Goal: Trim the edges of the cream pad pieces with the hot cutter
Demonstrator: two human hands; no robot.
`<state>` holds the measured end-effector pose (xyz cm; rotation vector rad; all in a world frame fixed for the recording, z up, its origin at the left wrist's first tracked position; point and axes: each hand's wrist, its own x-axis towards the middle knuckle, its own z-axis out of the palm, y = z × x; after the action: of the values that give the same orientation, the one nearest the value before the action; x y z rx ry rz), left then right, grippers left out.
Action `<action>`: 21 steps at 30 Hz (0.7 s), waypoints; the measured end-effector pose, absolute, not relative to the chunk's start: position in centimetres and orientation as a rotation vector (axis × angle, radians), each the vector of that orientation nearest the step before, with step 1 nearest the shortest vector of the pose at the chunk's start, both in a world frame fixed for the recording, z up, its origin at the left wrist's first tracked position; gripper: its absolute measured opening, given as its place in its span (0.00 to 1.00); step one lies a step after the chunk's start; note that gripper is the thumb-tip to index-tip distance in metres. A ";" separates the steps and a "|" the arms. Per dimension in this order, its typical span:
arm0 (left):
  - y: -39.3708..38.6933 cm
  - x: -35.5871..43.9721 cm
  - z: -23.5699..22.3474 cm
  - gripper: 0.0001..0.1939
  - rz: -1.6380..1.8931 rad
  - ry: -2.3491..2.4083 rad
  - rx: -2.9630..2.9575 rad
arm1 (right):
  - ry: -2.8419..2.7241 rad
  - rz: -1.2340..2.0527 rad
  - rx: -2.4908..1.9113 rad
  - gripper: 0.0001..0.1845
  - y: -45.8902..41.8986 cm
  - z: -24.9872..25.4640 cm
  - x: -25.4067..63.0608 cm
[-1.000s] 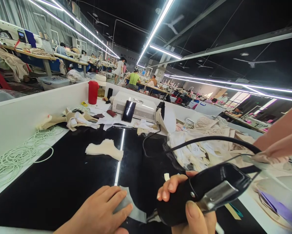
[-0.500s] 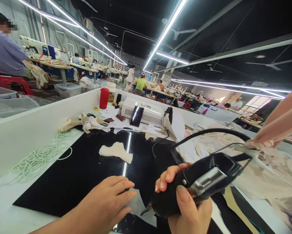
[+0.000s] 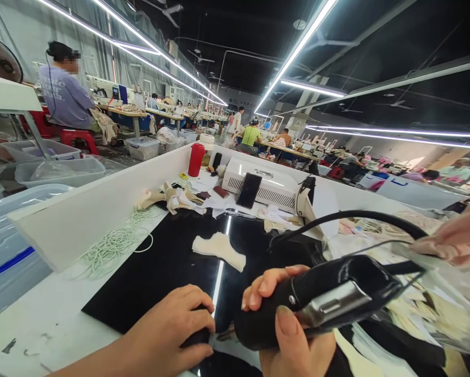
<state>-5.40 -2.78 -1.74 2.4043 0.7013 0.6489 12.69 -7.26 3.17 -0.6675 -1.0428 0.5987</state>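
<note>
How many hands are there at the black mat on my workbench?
2. Your left hand is over the near part of the black mat; your right hand, beside it, grips a black handheld tool, which hides part of that hand.

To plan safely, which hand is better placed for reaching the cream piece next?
Probably the left hand: it is close to the cream piece, while the right hand grips the black tool.

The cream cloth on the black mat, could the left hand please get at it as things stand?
Probably yes: the cream cloth lies just beyond the left hand, and only bare black mat shows between them.
</note>
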 end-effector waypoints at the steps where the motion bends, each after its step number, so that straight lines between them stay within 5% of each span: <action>1: -2.8 -5.4 -1.7 0.14 0.628 0.701 2.391 | -1.049 0.600 -0.656 0.15 -7.2 3.1 12.6; 21: -2.6 -5.1 -1.7 0.11 0.711 0.755 2.191 | -0.881 0.667 -0.714 0.18 -8.1 4.6 10.5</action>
<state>-5.08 -2.65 -1.66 2.1914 0.7552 0.7113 10.52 -8.15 4.60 -0.7137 -0.8807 0.6671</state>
